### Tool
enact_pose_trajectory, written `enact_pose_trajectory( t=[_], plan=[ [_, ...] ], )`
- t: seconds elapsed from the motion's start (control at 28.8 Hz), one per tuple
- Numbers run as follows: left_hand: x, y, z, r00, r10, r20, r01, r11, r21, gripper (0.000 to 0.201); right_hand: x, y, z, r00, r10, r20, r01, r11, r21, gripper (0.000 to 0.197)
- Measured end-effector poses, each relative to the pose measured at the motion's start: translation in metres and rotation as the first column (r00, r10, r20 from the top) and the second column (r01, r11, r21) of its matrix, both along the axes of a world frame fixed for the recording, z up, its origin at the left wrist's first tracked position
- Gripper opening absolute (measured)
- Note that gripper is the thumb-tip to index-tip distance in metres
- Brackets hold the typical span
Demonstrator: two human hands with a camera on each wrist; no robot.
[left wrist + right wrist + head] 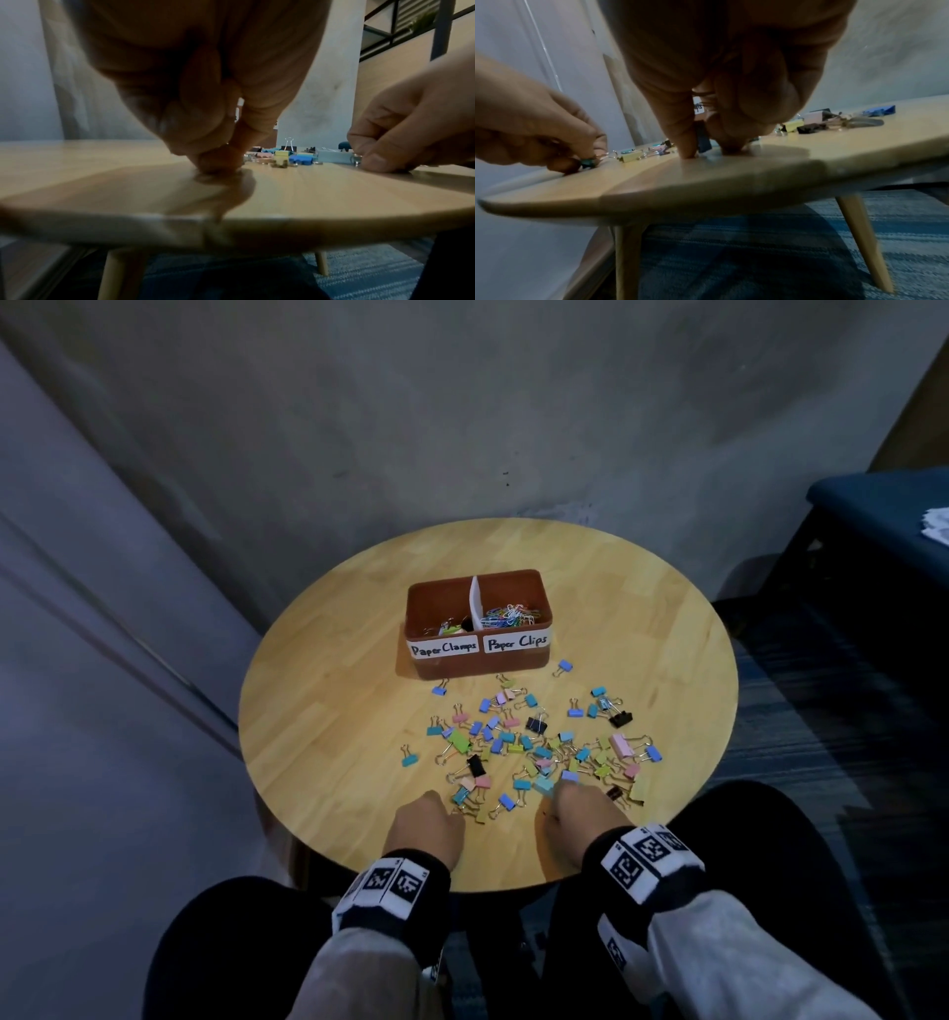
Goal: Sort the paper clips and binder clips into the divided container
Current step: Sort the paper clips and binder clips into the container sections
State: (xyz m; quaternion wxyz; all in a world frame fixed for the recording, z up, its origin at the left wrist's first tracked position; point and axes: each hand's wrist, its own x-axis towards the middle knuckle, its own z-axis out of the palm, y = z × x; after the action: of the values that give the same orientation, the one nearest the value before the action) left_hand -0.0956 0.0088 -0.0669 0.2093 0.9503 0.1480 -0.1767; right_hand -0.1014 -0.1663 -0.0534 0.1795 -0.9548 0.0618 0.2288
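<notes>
We find the left hand at the counter's 6 o'clock edge, fingers bunched down and pinching a small teal binder clip against the round light-wood counter. The right hand stands just beside it toward 5 o'clock, fingertips curled down onto the wood around a dark blue binder clip; whether it actually grips that clip we cannot tell. Beyond the hands, from the centre to the 5 o'clock sector, lies the scatter of multicoloured binder clips. At 12 o'clock from the scatter sits the brown rectangular divided container. Its left compartment, labelled "Paper Clamps", holds a few binder clips; its right, labelled "Paper Clips", holds the heap of coloured wire paper clips.
</notes>
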Motion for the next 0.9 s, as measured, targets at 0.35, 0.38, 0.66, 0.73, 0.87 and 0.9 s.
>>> enact_pose_trajectory(
  t=[0.35,0.38,0.66,0.73,0.87,0.9],
  plan=[
    [0.004,0.007,0.032,0.869,0.365,-0.334,-0.358,-0.002,-0.934,0.032,0.023,0.009,0.025,0.911,-0.310,-0.272,0.390,0.432,0.813,0.028],
    [0.008,0.007,0.032,0.857,0.396,-0.330,-0.364,0.011,-0.931,0.037,0.023,0.011,0.025,0.904,-0.301,-0.302,0.406,0.388,0.828,0.017],
    [0.013,-0.002,0.014,0.995,0.030,0.095,-0.023,0.997,-0.074,0.019,0.027,0.022,0.019,0.963,0.239,0.123,-0.244,0.970,0.024,0.027],
    [0.013,-0.003,0.014,0.996,-0.088,0.023,0.086,0.993,0.075,0.049,0.030,0.021,0.018,0.934,0.333,0.129,-0.331,0.943,-0.036,0.034],
    [0.022,-0.010,0.015,0.985,-0.175,0.006,0.171,0.968,0.182,0.046,0.038,0.030,0.013,0.899,0.412,0.148,-0.402,0.911,-0.094,0.028],
    [0.025,-0.010,0.015,0.983,-0.181,-0.003,0.179,0.965,0.191,0.041,0.040,0.031,0.012,0.902,0.411,0.135,-0.400,0.911,-0.101,0.027]
  ],
)
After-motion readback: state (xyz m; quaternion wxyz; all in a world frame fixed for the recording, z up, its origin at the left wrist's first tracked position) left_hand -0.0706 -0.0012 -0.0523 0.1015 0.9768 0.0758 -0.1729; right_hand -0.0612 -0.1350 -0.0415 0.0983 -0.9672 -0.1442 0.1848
